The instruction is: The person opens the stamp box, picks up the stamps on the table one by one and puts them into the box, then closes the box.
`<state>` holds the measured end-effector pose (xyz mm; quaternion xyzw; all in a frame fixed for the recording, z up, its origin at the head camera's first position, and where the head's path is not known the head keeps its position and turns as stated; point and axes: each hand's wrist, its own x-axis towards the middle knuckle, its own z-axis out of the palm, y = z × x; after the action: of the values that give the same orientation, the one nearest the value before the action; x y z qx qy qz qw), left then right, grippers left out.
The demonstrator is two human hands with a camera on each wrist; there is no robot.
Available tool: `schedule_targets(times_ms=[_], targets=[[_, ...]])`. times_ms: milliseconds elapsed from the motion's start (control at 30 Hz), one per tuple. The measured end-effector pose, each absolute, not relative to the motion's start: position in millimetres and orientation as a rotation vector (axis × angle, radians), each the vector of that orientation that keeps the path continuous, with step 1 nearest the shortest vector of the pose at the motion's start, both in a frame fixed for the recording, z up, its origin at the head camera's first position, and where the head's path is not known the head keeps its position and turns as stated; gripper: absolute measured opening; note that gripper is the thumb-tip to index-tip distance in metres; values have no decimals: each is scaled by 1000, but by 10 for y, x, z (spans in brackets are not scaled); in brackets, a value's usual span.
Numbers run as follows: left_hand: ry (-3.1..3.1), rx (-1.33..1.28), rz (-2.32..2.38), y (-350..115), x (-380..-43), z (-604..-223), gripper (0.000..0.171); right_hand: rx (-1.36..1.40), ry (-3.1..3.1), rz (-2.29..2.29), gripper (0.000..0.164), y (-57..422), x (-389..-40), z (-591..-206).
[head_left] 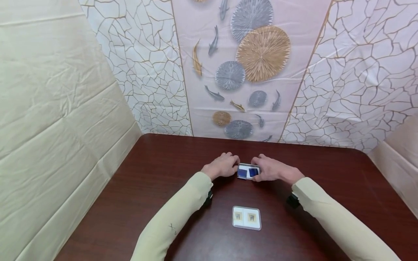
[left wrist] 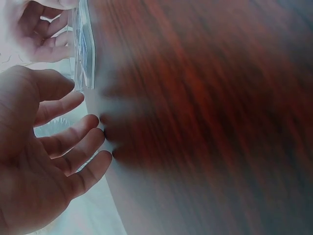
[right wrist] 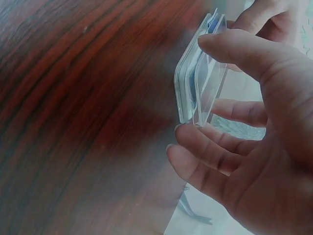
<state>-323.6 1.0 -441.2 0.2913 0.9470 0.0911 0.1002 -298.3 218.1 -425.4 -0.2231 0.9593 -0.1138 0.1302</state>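
Observation:
A shallow clear plastic case (head_left: 248,171) with two dark blue squares on white lies between the two hands. In the right wrist view its transparent lid (right wrist: 211,83) stands slightly apart from the base (right wrist: 184,81). My right hand (head_left: 269,169) grips the lid at its right end, thumb on the near edge and fingers at the far side. My left hand (head_left: 223,165) holds the lid's left end between thumb and index finger. Its other fingertips (left wrist: 106,159) reach down to the tabletop. In the left wrist view the case is seen edge-on, its contents hidden.
Nearer on the dark wood table (head_left: 156,203) lies a second flat clear case (head_left: 246,218) with two small tooth pictures on white. A patterned cloth (head_left: 228,54) hangs behind the table's far edge. Pale fabric (head_left: 65,127) covers the left side.

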Motion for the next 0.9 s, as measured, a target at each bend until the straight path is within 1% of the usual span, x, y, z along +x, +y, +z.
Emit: schedule_targets(times_ms=[267, 533, 900], targets=[[2787, 876, 289, -10, -3239, -4401, 26, -688, 2791, -332, 52, 2178, -2935, -4239], [2787, 880, 290, 0, -3250, -4433, 26, -646, 2824, -305, 56, 2115, -2885, -4231], [2791, 866, 304, 7, -3224, -4415, 24, -668, 2844, -313, 53, 2192, -2941, -4261]])
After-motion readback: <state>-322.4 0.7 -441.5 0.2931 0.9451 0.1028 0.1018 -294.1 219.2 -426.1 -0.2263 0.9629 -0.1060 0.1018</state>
